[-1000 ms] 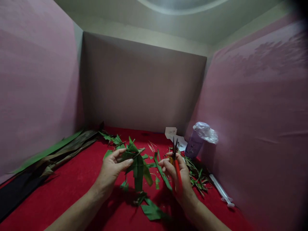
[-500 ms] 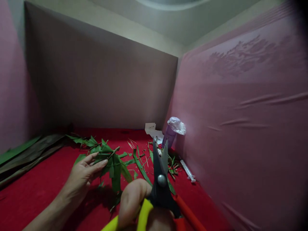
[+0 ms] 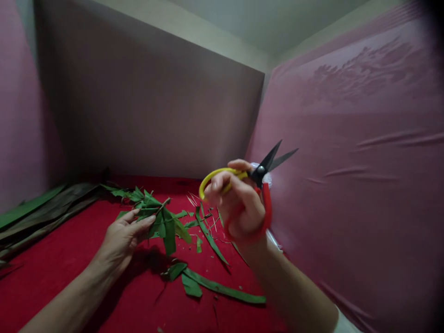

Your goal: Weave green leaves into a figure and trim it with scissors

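Observation:
Between the thumb and fingers of my left hand (image 3: 126,233) is a bunch of cut green leaves (image 3: 169,233) on a thin stem, held just above the red cloth. My right hand (image 3: 243,199) is raised to the right of it, gripping scissors (image 3: 262,172) with one yellow and one red handle. Their black blades stand apart and point up and to the right, away from the leaves. Below the hands, a long green leaf strip (image 3: 225,290) and smaller cut pieces lie on the cloth.
Large long leaves (image 3: 45,212) lie along the left side. Thin pale sticks (image 3: 192,200) and leaf scraps (image 3: 210,238) are scattered on the red cloth (image 3: 62,268). A pink-covered wall (image 3: 347,194) rises on the right, a dark panel (image 3: 145,106) at the back.
My right hand has moved up and forward with the scissors, turning the blades rightward. It now covers most of the purple cup. My left hand still holds the leaf bunch in nearly the same place.

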Action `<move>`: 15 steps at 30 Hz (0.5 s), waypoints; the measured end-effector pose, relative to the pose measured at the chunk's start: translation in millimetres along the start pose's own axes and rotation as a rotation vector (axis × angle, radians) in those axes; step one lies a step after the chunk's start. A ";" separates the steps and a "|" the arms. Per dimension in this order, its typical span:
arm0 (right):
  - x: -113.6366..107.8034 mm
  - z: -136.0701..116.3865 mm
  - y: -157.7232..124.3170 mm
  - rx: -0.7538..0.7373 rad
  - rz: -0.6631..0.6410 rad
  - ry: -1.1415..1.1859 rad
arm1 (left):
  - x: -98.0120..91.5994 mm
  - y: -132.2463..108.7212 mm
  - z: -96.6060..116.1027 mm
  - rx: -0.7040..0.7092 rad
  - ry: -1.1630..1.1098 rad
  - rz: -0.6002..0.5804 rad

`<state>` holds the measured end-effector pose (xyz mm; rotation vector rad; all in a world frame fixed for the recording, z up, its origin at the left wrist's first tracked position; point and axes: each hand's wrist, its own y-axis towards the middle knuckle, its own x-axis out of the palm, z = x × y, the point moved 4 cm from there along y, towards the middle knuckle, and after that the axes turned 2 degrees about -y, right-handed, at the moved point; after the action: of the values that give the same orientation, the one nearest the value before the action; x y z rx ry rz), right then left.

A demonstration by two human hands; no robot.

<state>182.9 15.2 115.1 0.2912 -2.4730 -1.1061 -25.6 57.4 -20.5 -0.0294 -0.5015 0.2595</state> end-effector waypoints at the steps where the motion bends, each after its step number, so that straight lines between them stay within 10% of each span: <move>1: -9.7 8.0 13.3 -0.062 0.031 -0.044 | -0.8 2.3 -1.4 0.007 0.015 -0.023; 4: -37.7 27.2 41.0 -0.128 0.102 -0.240 | -3.9 6.6 -3.0 0.013 0.015 -0.041; 7: -49.2 38.5 29.8 0.165 -0.064 -0.422 | -6.5 7.4 0.9 0.014 -0.003 -0.007; 12: -53.0 48.0 -83.5 1.161 -0.555 -0.294 | -11.6 11.9 9.6 0.042 -0.059 0.029; 15: -57.9 54.1 -123.4 1.287 -0.665 -0.195 | -13.6 14.5 11.4 0.051 -0.069 0.033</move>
<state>212.8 -10.4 -26.2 1.4643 -2.9745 0.5200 -46.0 67.6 -18.1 0.0213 -0.5636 0.3064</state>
